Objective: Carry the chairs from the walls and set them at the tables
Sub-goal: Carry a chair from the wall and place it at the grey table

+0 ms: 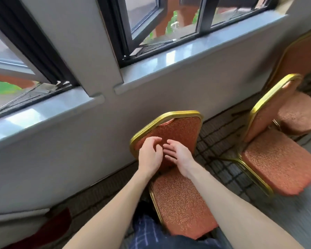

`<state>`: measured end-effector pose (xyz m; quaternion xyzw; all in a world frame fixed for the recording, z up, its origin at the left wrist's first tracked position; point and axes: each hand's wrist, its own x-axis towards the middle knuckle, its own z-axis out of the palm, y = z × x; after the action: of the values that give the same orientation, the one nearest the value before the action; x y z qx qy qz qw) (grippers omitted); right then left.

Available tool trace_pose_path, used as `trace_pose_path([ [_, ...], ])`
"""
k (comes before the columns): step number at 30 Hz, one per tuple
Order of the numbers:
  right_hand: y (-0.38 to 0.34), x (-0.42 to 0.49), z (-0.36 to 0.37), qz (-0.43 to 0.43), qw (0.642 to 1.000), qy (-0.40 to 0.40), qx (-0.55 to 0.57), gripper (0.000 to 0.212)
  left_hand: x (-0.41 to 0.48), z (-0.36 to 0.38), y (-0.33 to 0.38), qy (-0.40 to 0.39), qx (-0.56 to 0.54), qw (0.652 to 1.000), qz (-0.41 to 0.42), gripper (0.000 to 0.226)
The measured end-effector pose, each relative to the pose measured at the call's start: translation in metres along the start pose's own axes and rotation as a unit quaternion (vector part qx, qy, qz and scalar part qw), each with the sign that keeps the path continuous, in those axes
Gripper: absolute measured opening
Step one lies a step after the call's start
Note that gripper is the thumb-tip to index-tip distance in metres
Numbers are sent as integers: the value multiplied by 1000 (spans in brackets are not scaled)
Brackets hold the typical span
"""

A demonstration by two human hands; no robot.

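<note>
Grey wall (75, 141) below the windows (145, 17) backs an orange chair (180, 202). Before its backrest, the left hand (150, 156) and right hand (179, 155) are loosely spread, holding nothing. Just beside it stands a second chair (276, 162).

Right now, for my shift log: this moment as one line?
chair: by wall, ungripped | left hand: open, at its back | right hand: open, at its back | second chair: to the right

Blurred second chair (280, 159), farthest chair (302, 56) cut off
</note>
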<state>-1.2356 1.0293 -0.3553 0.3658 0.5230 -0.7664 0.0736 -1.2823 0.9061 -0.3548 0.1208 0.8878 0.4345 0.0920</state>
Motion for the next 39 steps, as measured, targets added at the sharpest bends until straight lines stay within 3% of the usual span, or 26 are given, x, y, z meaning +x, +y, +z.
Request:
trace_pose_path([
  [3,-7,20,25,4,999,34,18,33,32,-5,-11,-8,53,994,99,27],
  [9,-30,58,64,-23,985,161,50,26,98,-5,-15,-105,137,970,169,39],
  [13,-37,82,78,-14,982,179,54,33,130,-15,-15,-200,188,947,166,57],
  [17,-38,95,86,-14,973,217,82,37,149,-11,-31,-284,206,930,112,69],
  [24,-41,102,94,6,972,220,85,28,150,-9,-28,-271,148,944,120,74],
  [32,-39,89,109,12,948,279,155,62,152,-27,-20,-242,168,925,240,42],
  [36,-36,75,111,13,918,372,137,67,152,-31,-4,-247,196,886,341,30],
  [39,-28,61,102,9,877,474,82,52,145,-24,9,-281,216,832,427,35],
])
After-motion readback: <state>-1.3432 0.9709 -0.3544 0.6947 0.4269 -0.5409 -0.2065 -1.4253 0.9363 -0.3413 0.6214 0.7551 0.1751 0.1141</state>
